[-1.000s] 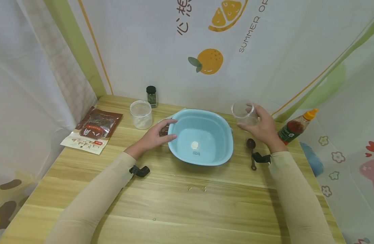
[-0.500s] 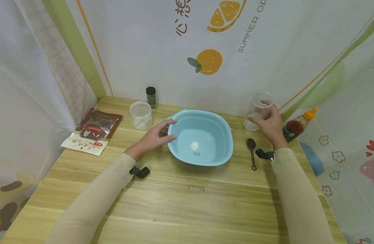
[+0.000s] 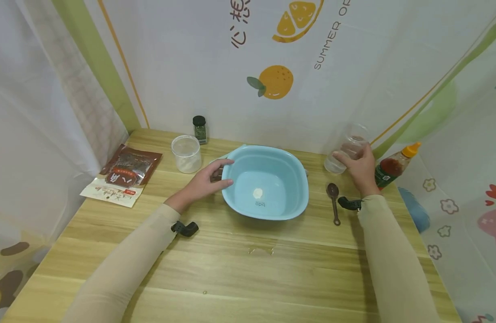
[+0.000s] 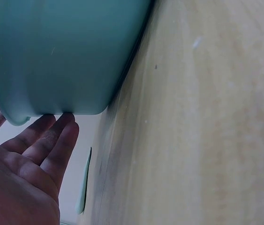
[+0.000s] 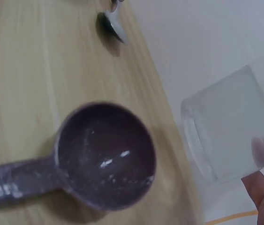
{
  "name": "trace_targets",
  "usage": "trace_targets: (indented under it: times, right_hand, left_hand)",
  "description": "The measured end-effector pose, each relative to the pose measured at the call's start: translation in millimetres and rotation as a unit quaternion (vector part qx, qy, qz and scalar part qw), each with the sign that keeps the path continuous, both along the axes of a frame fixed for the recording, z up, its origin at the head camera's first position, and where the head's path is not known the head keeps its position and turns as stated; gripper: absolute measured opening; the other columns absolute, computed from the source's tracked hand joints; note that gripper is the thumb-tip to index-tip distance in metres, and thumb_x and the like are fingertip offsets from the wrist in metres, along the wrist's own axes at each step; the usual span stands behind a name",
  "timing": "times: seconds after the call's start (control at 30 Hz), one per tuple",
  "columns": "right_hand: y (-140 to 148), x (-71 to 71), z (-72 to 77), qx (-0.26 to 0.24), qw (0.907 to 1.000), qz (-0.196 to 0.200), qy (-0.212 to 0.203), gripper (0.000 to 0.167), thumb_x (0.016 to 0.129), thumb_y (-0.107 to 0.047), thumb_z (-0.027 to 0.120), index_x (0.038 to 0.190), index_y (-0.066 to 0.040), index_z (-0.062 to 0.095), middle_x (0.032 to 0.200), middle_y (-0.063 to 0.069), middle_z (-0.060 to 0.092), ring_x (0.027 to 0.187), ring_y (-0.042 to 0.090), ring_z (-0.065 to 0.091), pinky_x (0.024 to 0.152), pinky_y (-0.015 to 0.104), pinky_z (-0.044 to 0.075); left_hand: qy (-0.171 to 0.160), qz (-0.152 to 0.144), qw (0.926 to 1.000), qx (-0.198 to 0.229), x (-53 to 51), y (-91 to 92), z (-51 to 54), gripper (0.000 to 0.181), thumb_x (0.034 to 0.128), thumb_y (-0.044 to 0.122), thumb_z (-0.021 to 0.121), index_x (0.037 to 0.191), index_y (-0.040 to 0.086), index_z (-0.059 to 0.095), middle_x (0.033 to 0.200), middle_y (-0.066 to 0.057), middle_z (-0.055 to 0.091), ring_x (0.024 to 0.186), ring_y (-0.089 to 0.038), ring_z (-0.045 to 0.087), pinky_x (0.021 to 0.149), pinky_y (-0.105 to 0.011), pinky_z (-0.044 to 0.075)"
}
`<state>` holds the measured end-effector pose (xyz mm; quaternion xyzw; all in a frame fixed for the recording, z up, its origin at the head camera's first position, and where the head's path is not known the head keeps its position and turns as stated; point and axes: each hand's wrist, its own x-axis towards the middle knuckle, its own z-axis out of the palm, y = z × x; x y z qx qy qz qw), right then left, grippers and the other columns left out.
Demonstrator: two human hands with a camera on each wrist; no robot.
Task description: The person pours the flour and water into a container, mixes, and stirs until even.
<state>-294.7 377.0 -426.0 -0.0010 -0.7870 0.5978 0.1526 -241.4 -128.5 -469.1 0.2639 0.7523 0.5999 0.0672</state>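
At the back right of the table, we've got a clear plastic cup in the right hand, thumb and fingers pinching its sides; honestly, we can't tell if its base touches down. A brown measuring spoon lies just in front, sauce bottle near that wrist. Around the middle, we see the left hand holding the light blue basin: thumb and forefinger spread apart over the rim, other fingertips against the outside wall. Left of that, we spot a clear tub and a dark-capped jar.
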Motion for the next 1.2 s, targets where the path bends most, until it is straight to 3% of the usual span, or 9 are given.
trace_targets:
  times: [0.4,0.7,0.97,1.2]
  right_hand:
    - [5,-5.9,-11.4,0.022,0.9977,-0.034,-0.055,0.085,0.095,-0.034,0.093,0.160,-0.010,0.043,0.156,0.017,0.062,0.137,0.023,0.063,0.116,0.034,0.051]
    - [3,-8.0,-15.6,0.017,0.9983,-0.037,-0.042,0.080,0.095,-0.029,0.093,0.157,-0.010,0.046,0.152,0.021,0.064,0.124,0.013,0.068,0.102,0.022,0.055]
    - [2,-12.2,-21.3,0.009,0.9983,-0.031,-0.048,0.081,0.095,-0.026,0.093,0.156,-0.007,0.044,0.154,0.023,0.062,0.123,0.013,0.067,0.103,0.022,0.053]
    - [0,-12.1,-23.0,-0.033,0.9980,-0.019,-0.050,0.083,0.093,-0.020,0.094,0.156,-0.004,0.043,0.154,0.028,0.061,0.118,0.009,0.069,0.098,0.017,0.054]
  left_hand:
    - [0.005,-0.001,1.0000,0.002,1.5,0.7,-0.7,0.065,0.1059,0.006,0.074,0.165,0.002,0.046,0.159,-0.026,0.057,0.141,-0.044,0.063,0.114,-0.054,0.057]
    - [0.006,0.003,1.0000,-0.001,0.6,0.0,0.3,0.063,0.1060,0.005,0.074,0.163,0.003,0.048,0.158,-0.025,0.059,0.139,-0.044,0.064,0.114,-0.055,0.056]
    - [0.007,0.003,1.0000,-0.001,1.6,0.4,0.5,0.064,0.1065,0.006,0.074,0.164,0.002,0.047,0.159,-0.026,0.059,0.140,-0.044,0.064,0.115,-0.055,0.056]
    - [0.011,0.000,0.9999,0.000,1.5,0.3,1.2,0.063,0.1064,0.005,0.073,0.164,0.000,0.046,0.157,-0.028,0.059,0.140,-0.045,0.063,0.115,-0.055,0.056]
